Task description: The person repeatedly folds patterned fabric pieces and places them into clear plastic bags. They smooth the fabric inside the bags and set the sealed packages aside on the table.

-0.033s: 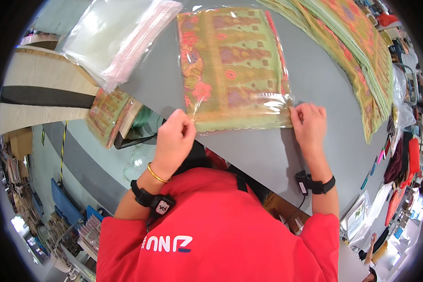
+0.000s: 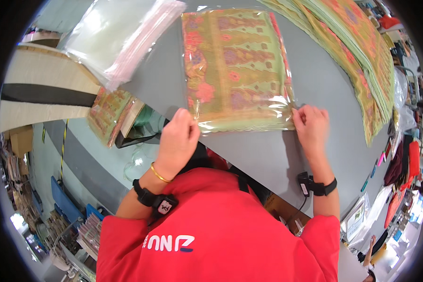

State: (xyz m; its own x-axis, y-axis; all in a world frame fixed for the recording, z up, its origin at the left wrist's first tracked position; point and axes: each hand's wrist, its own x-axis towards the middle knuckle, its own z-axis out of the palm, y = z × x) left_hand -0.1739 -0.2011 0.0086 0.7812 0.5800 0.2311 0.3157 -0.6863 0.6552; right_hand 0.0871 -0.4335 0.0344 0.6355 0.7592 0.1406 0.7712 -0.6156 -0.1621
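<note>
A folded green-gold cloth (image 2: 232, 61) with coral flowers and purple motifs lies flat inside a clear plastic bag (image 2: 246, 125) on the grey table. The bag's near left corner is pinched by the closed fingers of my left hand (image 2: 179, 136). At the near right corner, my right hand (image 2: 312, 129) grips the bag between thumb and bent fingers. Glare on the plastic washes out part of the cloth near its lower edge. What exactly sits between the fingertips is mostly covered by the hands.
Clear plastic bags (image 2: 113, 42) are stacked at the far left. Folded patterned cloths (image 2: 352, 61) drape over the far right. More bagged cloth (image 2: 109, 113) sits below the table's left edge. Pens (image 2: 373, 168) lie along the right side of the grey table (image 2: 263, 155).
The whole view has shifted slightly, with the bag and both hands appearing a little farther right and nearer. Both hands keep hold of the same corners.
</note>
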